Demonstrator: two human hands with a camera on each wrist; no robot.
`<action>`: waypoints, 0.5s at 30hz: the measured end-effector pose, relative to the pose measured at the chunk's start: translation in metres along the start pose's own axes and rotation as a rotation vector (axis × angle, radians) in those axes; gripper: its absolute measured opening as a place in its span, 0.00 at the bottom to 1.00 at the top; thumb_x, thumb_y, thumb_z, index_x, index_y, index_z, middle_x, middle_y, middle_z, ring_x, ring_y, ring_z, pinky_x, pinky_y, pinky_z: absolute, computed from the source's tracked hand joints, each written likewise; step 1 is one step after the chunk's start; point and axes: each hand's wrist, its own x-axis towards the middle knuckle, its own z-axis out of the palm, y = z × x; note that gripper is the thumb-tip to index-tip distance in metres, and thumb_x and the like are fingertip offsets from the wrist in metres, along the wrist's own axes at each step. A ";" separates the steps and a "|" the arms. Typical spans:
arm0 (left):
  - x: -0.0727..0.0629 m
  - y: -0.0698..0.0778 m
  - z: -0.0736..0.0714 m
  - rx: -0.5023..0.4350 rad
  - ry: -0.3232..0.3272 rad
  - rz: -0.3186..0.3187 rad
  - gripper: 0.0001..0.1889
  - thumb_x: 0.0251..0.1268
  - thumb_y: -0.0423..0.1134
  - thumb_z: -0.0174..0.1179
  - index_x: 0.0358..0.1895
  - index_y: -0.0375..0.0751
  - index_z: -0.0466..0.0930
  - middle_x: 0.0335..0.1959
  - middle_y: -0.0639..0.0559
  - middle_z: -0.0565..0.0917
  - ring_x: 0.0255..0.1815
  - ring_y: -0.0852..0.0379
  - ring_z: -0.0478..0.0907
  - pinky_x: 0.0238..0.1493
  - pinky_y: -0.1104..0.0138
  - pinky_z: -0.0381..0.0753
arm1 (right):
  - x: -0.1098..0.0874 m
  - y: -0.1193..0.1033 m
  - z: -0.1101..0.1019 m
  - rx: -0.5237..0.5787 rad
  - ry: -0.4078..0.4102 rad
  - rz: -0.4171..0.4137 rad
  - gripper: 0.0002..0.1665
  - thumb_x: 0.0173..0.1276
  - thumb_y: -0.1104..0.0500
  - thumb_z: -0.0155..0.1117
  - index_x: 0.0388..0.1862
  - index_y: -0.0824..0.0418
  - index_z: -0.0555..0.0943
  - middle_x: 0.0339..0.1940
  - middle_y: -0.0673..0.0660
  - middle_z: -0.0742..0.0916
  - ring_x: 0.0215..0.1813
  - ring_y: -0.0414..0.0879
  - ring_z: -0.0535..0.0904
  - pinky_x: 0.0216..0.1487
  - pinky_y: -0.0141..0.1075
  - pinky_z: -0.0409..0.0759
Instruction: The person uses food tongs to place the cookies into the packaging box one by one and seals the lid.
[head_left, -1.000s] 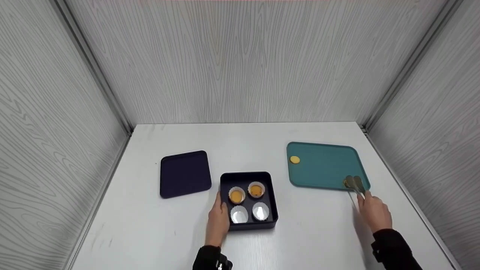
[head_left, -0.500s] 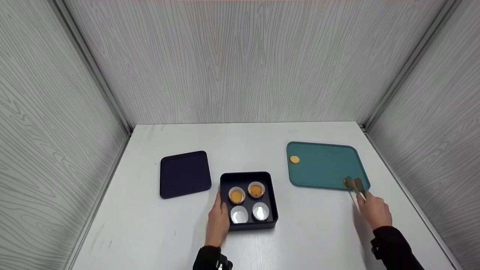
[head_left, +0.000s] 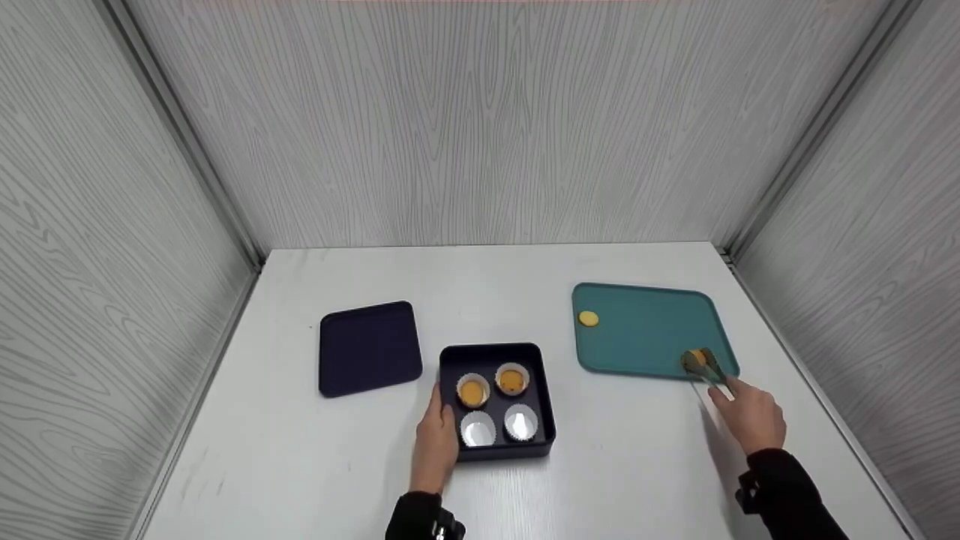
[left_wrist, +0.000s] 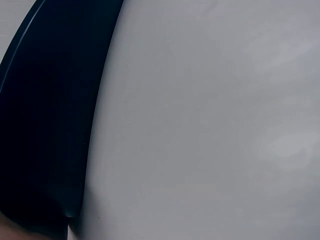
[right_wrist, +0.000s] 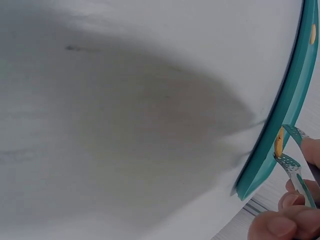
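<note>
My left hand [head_left: 435, 444] holds the left side of a dark navy square box [head_left: 496, 451]. Inside the box are white paper cups: a round cookie [head_left: 472, 393] is in the back left one, a speckled cookie [head_left: 512, 382] in the back right. Both front cups, such as the front right paper cup [head_left: 520, 423], are bare. At the right, my right hand [head_left: 750, 418] grips metal tongs [right_wrist: 289, 164] with perforated ends. Between the tong tips, over the near right corner of a teal tray [head_left: 637, 337], is a speckled cookie [right_wrist: 279, 143]; whether it touches the tray I cannot tell.
A yellow round cookie [head_left: 589, 319] lies at the left edge of the teal tray. To the left of the box is a flat dark navy tray [head_left: 370, 349]. Grey wood-grain panels [head_left: 480, 127] wall the white table [head_left: 300, 457] at the back and sides.
The tongs have turned and shifted slightly left, and their ends now stand either side of the speckled cookie. My left hand and the box have stayed in place.
</note>
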 end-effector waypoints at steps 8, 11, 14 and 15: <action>0.000 0.000 0.000 -0.005 0.000 -0.003 0.28 0.84 0.39 0.43 0.81 0.40 0.56 0.76 0.35 0.67 0.75 0.36 0.65 0.75 0.45 0.64 | -0.004 -0.002 0.010 0.024 0.024 -0.015 0.26 0.75 0.54 0.63 0.64 0.68 0.80 0.55 0.77 0.84 0.38 0.69 0.85 0.28 0.53 0.81; 0.000 0.000 0.000 -0.010 -0.001 -0.010 0.28 0.84 0.40 0.43 0.82 0.41 0.56 0.76 0.36 0.67 0.75 0.36 0.65 0.75 0.45 0.64 | -0.005 -0.003 0.012 0.034 0.034 -0.025 0.24 0.75 0.55 0.63 0.63 0.69 0.81 0.54 0.76 0.84 0.40 0.71 0.85 0.32 0.58 0.82; 0.000 0.001 0.000 -0.010 0.002 -0.015 0.28 0.83 0.40 0.43 0.82 0.42 0.56 0.76 0.37 0.67 0.75 0.36 0.66 0.75 0.45 0.64 | -0.005 -0.004 0.013 0.034 0.049 -0.039 0.23 0.75 0.56 0.64 0.62 0.70 0.81 0.52 0.76 0.85 0.39 0.72 0.84 0.32 0.59 0.82; -0.001 0.001 -0.001 -0.010 0.002 -0.013 0.28 0.83 0.40 0.43 0.82 0.42 0.56 0.76 0.37 0.67 0.75 0.36 0.66 0.75 0.45 0.64 | -0.004 -0.005 0.013 0.032 0.054 -0.043 0.23 0.74 0.57 0.64 0.61 0.70 0.82 0.52 0.76 0.85 0.38 0.71 0.84 0.31 0.59 0.82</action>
